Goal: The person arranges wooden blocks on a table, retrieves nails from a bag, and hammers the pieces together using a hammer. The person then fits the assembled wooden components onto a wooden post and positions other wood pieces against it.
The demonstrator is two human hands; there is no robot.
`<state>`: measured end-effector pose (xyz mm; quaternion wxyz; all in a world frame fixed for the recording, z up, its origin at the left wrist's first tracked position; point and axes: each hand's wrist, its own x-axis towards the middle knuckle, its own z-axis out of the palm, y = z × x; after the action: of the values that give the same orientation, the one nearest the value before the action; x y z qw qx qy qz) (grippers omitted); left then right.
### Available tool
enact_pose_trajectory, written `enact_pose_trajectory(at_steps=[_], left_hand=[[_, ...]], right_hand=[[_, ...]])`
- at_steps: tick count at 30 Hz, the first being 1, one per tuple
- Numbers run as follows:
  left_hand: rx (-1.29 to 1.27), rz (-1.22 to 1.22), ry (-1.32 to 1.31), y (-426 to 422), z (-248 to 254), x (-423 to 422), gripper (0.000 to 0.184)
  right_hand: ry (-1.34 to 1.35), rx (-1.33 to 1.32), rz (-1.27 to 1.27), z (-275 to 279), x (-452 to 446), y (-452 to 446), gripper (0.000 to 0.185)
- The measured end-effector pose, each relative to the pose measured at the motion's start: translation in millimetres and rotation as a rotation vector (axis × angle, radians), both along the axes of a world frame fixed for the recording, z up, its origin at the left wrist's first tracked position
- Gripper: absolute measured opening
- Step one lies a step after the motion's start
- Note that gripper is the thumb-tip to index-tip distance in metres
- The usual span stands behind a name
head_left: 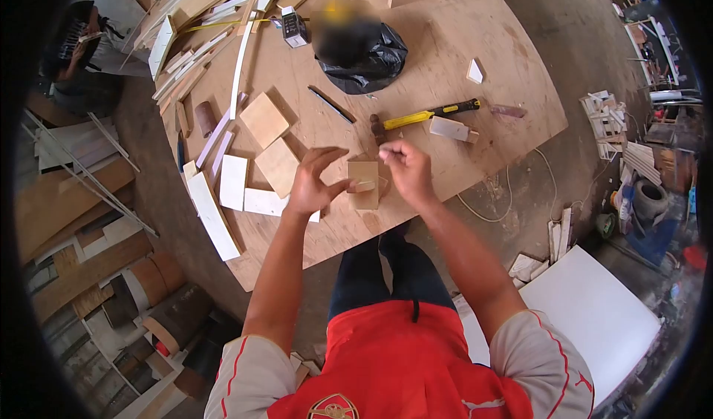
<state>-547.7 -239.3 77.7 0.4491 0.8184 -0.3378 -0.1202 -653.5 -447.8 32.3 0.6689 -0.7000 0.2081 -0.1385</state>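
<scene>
Left hand: the worker's left hand (313, 185), to the near left of the hammer (427, 115); fingers spread and bent, thumb well parted from them and reaching to the block's left edge, contact unclear.
Right hand: the right hand (408, 171), on the near side of the hammer; fingers curled, tips drawn towards the thumb; whether they pinch anything cannot be told.
Wooden block: the small wooden block (363, 200), flat on the table (312, 247), nearer the worker than the hammer's head; long axis runs away from the worker's body, far end towards that head.
Black bag: the black bag (382, 70), beyond the hammer.
</scene>
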Motion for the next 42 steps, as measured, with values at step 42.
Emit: enact_pose_trajectory(at_steps=[42], left_hand=[[-0.158,-0.224,-0.276,25.2,-103.5,-21.9,0.034]], right_hand=[[-0.262,-0.678,-0.070,-51.8,-44.1,58.2,0.003]])
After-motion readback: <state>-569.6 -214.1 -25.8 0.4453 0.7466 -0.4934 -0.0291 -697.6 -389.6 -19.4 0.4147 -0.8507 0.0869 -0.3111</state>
